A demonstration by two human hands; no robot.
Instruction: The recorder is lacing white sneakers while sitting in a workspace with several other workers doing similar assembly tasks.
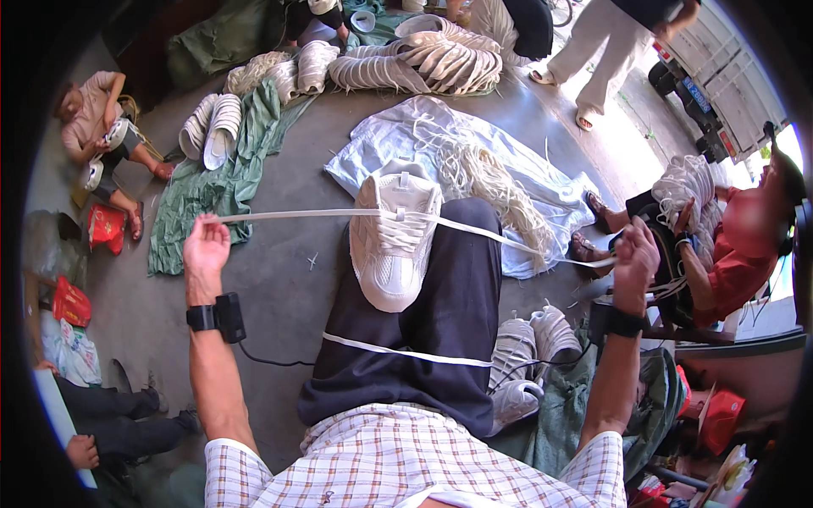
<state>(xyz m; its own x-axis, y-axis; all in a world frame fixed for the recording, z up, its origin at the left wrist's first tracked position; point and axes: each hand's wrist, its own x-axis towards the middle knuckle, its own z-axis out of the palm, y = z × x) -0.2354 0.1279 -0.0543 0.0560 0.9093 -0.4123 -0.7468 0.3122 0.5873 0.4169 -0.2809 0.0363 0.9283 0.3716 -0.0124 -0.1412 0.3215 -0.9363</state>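
Observation:
A white sneaker rests on my knees with its toe toward me. Its white shoelace crosses the tongue, and both ends are drawn out wide to the sides. My left hand is closed on the left end, which runs nearly straight to the shoe. The right end slants down past my right knee to my right hand, whose fingers are pinched on it. Another white lace lies across my thighs, touching neither hand.
Several white shoes stand beside my right thigh. Ahead, loose laces lie on a white sheet. Rows of nested shoes and a green tarp are farther off. A seated person in red holds laces at right.

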